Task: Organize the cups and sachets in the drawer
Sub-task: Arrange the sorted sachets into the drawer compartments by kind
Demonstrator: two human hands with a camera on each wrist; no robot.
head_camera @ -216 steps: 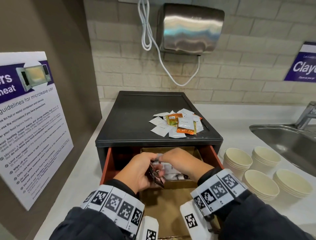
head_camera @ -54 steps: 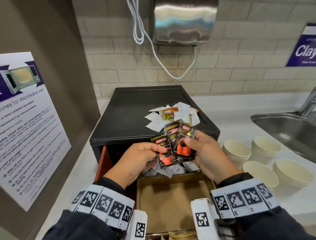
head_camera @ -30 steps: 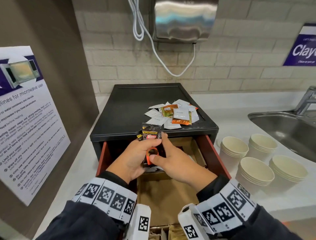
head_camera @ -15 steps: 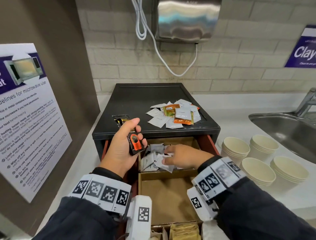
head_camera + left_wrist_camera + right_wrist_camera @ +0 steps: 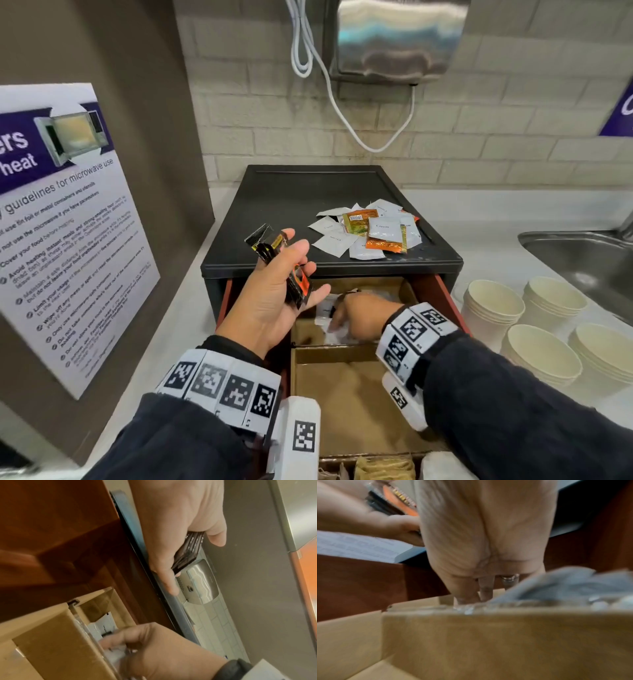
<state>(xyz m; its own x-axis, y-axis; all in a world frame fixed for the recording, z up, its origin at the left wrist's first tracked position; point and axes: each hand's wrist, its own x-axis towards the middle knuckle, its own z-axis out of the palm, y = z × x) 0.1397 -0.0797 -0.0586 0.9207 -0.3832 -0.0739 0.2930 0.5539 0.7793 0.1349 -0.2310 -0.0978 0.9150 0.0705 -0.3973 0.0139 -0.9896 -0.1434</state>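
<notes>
My left hand (image 5: 284,284) is raised palm-up over the front left corner of the black drawer unit (image 5: 308,198). It grips a stack of black sachets with orange marks (image 5: 270,246); in the left wrist view the black sachets (image 5: 187,553) sit between thumb and fingers. My right hand (image 5: 359,315) reaches into the back cardboard compartment of the open drawer (image 5: 442,294), fingers down among white sachets (image 5: 323,308). In the right wrist view the right hand (image 5: 488,534) has its fingertips hidden behind the cardboard wall (image 5: 488,635), beside blurred white sachets (image 5: 565,585).
A loose pile of white and orange sachets (image 5: 370,229) lies on top of the unit. Several stacks of paper cups (image 5: 493,308) stand on the counter to the right, before a steel sink (image 5: 582,263). A microwave notice (image 5: 68,222) stands to the left.
My left hand has lifted the black sachets a little higher and turned more palm-up. My right hand has pushed deeper into the back compartment among the white sachets.
</notes>
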